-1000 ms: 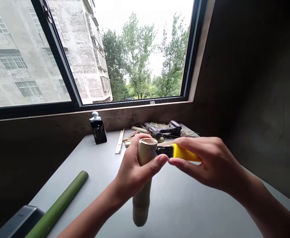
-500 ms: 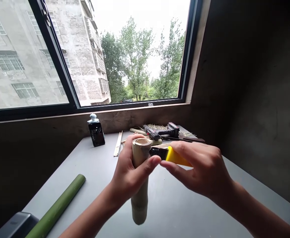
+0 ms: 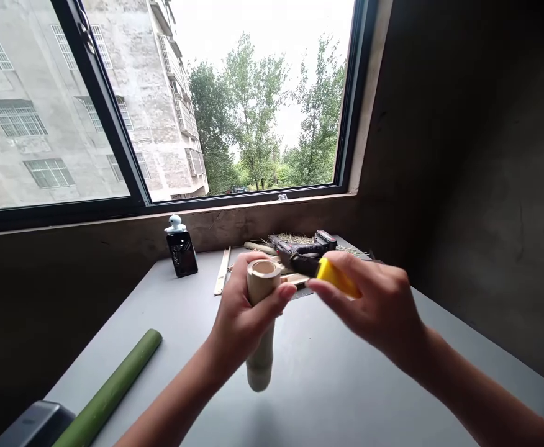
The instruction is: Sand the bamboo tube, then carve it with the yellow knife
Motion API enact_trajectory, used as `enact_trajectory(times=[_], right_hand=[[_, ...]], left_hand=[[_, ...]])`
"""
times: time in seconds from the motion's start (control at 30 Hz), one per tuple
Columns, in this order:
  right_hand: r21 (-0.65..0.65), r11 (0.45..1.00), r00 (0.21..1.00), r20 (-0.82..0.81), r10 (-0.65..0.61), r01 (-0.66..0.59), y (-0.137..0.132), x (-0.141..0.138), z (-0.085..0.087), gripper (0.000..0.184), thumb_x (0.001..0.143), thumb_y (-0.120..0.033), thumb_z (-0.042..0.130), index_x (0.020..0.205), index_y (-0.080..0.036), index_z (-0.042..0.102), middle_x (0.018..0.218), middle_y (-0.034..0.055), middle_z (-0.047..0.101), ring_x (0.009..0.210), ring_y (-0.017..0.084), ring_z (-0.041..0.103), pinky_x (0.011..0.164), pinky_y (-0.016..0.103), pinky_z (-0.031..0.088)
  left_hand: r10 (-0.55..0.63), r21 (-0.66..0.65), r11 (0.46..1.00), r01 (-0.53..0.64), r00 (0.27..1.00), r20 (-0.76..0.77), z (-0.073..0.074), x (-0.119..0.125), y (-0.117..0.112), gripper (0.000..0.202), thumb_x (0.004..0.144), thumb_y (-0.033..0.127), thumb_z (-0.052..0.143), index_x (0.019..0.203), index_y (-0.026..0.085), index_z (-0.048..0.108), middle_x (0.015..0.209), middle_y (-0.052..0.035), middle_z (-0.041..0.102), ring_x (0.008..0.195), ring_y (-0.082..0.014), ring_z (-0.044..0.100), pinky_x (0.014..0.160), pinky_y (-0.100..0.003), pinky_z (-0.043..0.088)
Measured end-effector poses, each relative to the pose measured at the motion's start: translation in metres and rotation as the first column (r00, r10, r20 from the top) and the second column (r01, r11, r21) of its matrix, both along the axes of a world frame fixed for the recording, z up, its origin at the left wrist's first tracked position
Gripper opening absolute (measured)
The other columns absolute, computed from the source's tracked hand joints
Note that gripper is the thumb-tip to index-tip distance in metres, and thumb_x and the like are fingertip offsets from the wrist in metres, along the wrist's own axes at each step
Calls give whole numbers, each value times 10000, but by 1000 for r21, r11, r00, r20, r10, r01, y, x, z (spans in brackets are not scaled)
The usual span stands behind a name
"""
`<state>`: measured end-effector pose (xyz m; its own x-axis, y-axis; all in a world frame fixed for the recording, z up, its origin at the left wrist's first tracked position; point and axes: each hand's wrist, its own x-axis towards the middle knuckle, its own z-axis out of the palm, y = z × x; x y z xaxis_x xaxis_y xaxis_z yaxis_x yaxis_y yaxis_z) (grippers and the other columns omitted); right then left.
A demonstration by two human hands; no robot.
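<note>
My left hand (image 3: 241,323) is wrapped round a pale, peeled bamboo tube (image 3: 261,298), held upright above the grey table (image 3: 328,385) with its hollow top end facing me. My right hand (image 3: 374,304) grips a tool with a yellow handle (image 3: 335,277) and a black head, just to the right of the tube's top. The tool is blurred by motion and stands slightly apart from the tube's rim.
A green bamboo pole (image 3: 108,391) lies at the table's left front beside a dark box (image 3: 34,425). At the back stand a black phone with a small white figure (image 3: 181,248), bamboo strips (image 3: 222,270) and a cordless drill (image 3: 307,248). A window spans the wall behind.
My right hand has lifted the yellow-handled tool up and away from the tube's side. The tube has tilted and risen a little in my left hand.
</note>
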<state>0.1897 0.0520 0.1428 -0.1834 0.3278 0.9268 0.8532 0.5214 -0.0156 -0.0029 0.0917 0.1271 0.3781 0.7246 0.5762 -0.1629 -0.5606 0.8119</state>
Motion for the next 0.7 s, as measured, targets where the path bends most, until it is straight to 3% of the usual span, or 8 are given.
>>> enact_trajectory(times=[0.1, 0.23, 0.7], right_hand=[[-73, 997, 997, -78, 24, -29, 2, 7, 4, 303, 939, -451, 560, 818, -174, 571, 579, -55, 526, 442, 44, 412, 476, 183, 341], [-170, 978, 992, -23, 122, -124, 3, 6, 0, 343, 932, -464, 557, 751, -173, 546, 560, -61, 467, 457, 48, 386, 479, 187, 323], [-168, 975, 978, 131, 165, -142, 4, 6, -2, 424, 915, -493, 565, 651, -173, 470, 542, -52, 447, 467, 52, 366, 503, 207, 281]], left_hand=[[-82, -50, 995, 81, 996, -18, 6, -2, 6, 354, 893, 414, 693, 1047, 214, 444, 772, 36, 563, 609, -103, 536, 579, -227, 462], [-119, -103, 988, 115, 992, -37, 9, -6, 9, 397, 861, 427, 726, 1036, 211, 443, 742, 45, 551, 616, -103, 530, 569, -212, 449], [-187, -159, 972, 174, 980, -72, 9, -8, 1, 501, 797, 398, 806, 1105, 255, 437, 886, 48, 498, 675, -65, 466, 580, -165, 412]])
